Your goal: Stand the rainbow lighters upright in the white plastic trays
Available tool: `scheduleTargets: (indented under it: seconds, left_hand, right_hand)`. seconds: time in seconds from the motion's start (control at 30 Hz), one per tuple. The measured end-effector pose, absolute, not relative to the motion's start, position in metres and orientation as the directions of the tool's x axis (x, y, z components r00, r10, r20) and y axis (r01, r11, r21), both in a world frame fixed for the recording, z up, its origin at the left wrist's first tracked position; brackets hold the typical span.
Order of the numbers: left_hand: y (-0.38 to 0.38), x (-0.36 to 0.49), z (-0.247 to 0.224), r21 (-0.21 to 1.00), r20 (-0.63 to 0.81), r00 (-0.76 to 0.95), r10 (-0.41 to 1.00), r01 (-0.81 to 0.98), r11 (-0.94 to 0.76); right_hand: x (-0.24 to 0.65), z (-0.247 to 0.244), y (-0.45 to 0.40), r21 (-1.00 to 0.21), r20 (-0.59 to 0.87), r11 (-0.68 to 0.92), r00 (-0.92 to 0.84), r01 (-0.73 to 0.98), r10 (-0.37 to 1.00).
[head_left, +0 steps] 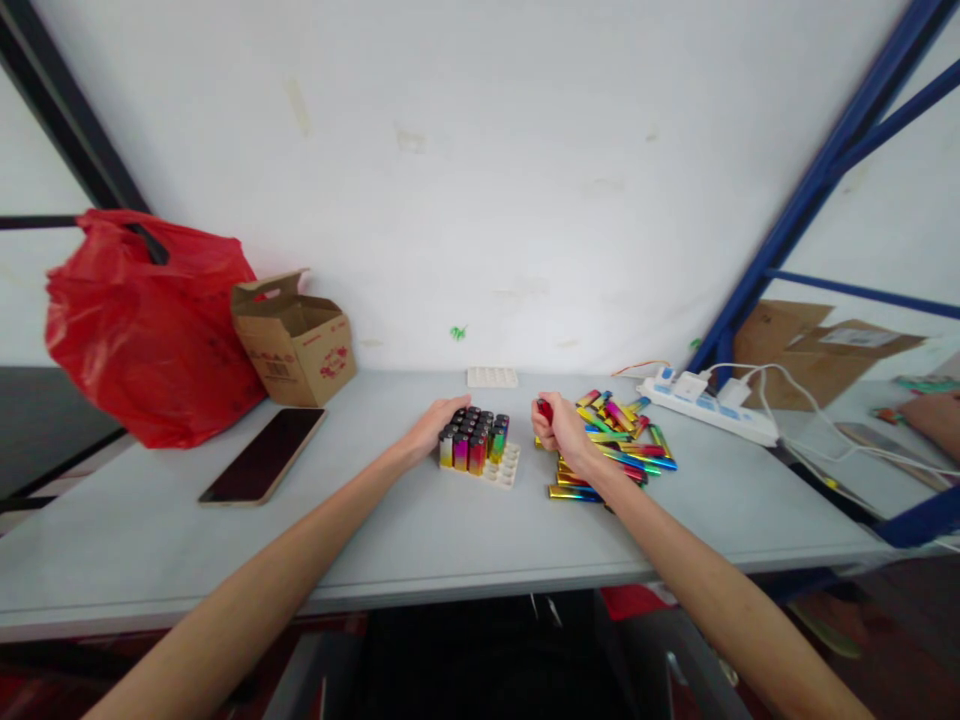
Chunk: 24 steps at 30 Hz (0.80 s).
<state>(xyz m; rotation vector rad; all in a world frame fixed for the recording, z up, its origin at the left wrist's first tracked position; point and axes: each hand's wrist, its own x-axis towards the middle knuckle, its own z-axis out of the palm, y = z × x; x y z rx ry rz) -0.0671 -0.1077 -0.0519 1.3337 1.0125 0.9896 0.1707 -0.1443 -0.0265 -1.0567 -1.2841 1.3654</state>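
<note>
Several slim, shiny tubes (pixel 476 450) with black tops stand upright, packed close in a white tray (pixel 506 470) with rows of round holes. Some holes along the tray's right and front sides show bare. My left hand (pixel 435 428) lies against the left and back of this group, fingers stretched along it; its thumb is hidden. To the right, my right hand (pixel 564 432) is closed around a red tube (pixel 546 409), its dark end pointing up. Loose tubes (pixel 619 455) in gold, blue, green, red and pink lie heaped beside and beneath that hand.
Behind stands a second white tray (pixel 492 377) by the wall. At left are a phone (pixel 264 457), a cardboard box (pixel 300 345) and a red plastic bag (pixel 154 330). A power strip (pixel 709 405) with cables lies at right. Another person's hand (pixel 934 420) shows far right.
</note>
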Motion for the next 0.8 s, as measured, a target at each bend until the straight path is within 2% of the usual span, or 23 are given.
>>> scheduleTargets:
  seconds: [0.23,0.3,0.4,0.5,0.63,0.7,0.8]
  left_hand:
    - [-0.106,-0.067,-0.053,1.0,-0.004,0.279,0.96,0.024,-0.003]
    - [-0.107,-0.067,-0.053,1.0,-0.006,0.282,0.959,0.03,-0.003]
    - [-0.108,-0.067,-0.053,1.0,-0.009,0.284,0.959,0.02,0.004]
    - [-0.108,-0.066,-0.052,1.0,-0.006,0.295,0.956,0.0,0.006]
    - [-0.111,-0.065,-0.047,1.0,0.007,0.283,0.959,0.019,-0.013]
    - [-0.113,-0.065,-0.045,0.999,0.013,0.286,0.958,0.027,-0.022]
    - [-0.114,-0.065,-0.045,0.999,0.017,0.296,0.955,0.027,-0.026]
  right_hand:
    - [0.171,-0.03,-0.141,-0.999,0.026,0.022,-0.162,-0.023,0.986]
    - [0.171,-0.029,-0.141,-0.996,0.084,0.077,-0.207,-0.04,0.975]
    - [0.172,-0.026,-0.146,-0.967,0.249,0.254,-0.243,-0.013,0.938]
    - [0.175,-0.021,-0.154,-0.87,0.408,0.456,-0.246,0.187,0.879]
    - [0.177,-0.015,-0.162,-0.618,0.625,0.677,-0.272,0.4,0.732]
    - [0.175,-0.015,-0.165,-0.525,0.656,0.724,-0.33,0.447,0.679]
    - [0.171,-0.02,-0.168,-0.519,0.617,0.735,-0.405,0.436,0.675]
